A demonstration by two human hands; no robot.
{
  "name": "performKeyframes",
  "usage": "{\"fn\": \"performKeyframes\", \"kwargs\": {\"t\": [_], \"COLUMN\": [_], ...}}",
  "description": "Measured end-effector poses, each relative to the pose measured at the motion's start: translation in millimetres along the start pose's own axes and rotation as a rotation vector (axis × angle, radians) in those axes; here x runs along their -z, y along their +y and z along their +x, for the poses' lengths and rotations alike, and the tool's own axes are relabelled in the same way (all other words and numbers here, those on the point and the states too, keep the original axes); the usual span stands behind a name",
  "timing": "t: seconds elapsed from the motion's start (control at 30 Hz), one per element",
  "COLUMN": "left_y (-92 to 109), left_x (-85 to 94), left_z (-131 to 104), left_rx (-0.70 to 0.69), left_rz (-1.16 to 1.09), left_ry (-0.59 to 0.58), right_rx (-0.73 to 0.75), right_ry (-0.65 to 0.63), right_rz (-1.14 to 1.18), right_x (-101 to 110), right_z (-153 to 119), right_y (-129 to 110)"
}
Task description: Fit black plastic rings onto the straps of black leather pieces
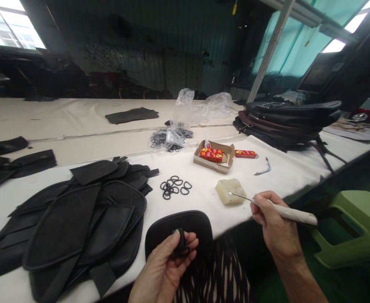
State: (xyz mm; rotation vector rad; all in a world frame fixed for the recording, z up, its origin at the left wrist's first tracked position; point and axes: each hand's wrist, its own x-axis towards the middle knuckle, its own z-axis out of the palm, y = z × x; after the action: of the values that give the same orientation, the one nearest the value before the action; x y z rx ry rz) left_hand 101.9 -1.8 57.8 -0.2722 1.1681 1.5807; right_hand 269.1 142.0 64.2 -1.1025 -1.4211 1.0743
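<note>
Between the thumb and fingers of my left hand (169,261) is a folded black strap (181,242), with part of a dark ring showing below it. Beneath that hand lies a rounded black panel (162,225) at the table's front edge. My right hand (271,219) grips an awl (295,213) by its pale handle; the thin metal tip touches or overlaps a yellowish wax-like block (232,189). Several black D-rings (175,185) lie loose on the white cloth, left of the block.
Black fabric pieces (86,219) are piled at left. Farther back are a cardboard box (214,164) with red packets, a small bent tool (263,167), plastic bags (200,107) and stacked black bags (286,122). A green stool (358,210) stands at right.
</note>
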Motion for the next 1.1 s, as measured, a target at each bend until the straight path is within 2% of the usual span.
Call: {"fn": "performKeyframes", "kwargs": {"t": [0.13,0.23,0.33,0.47,0.67,1.1], "left_y": [-3,-3,-1,0,-1,-6], "left_x": [8.6,12.3,13.4,15.4,18.2,16.6], "left_z": [-2,-4,-4,-4,-5,-1], "left_rx": [0.024,0.037,0.058,0.074,0.061,-0.018], "left_rz": [-0.059,-0.082,-0.087,-0.099,-0.104,-0.096], "left_ry": [-0.112,-0.168,-0.219,-0.286,-0.321,-0.33], "right_rx": [-0.184,-0.294,-0.354,-0.311,-0.252,-0.251], "right_ry": [-0.162,-0.268,-0.336,-0.356,-0.354,-0.351], "right_rz": [0.417,0.504,0.467,0.34,0.162,0.172], "right_x": [-9,-22,-37,-52,-54,-67], "right_z": [-27,-53,-73,-83,-84,-90], "right_y": [-11,-19,-20,-14,-8,-21]}}
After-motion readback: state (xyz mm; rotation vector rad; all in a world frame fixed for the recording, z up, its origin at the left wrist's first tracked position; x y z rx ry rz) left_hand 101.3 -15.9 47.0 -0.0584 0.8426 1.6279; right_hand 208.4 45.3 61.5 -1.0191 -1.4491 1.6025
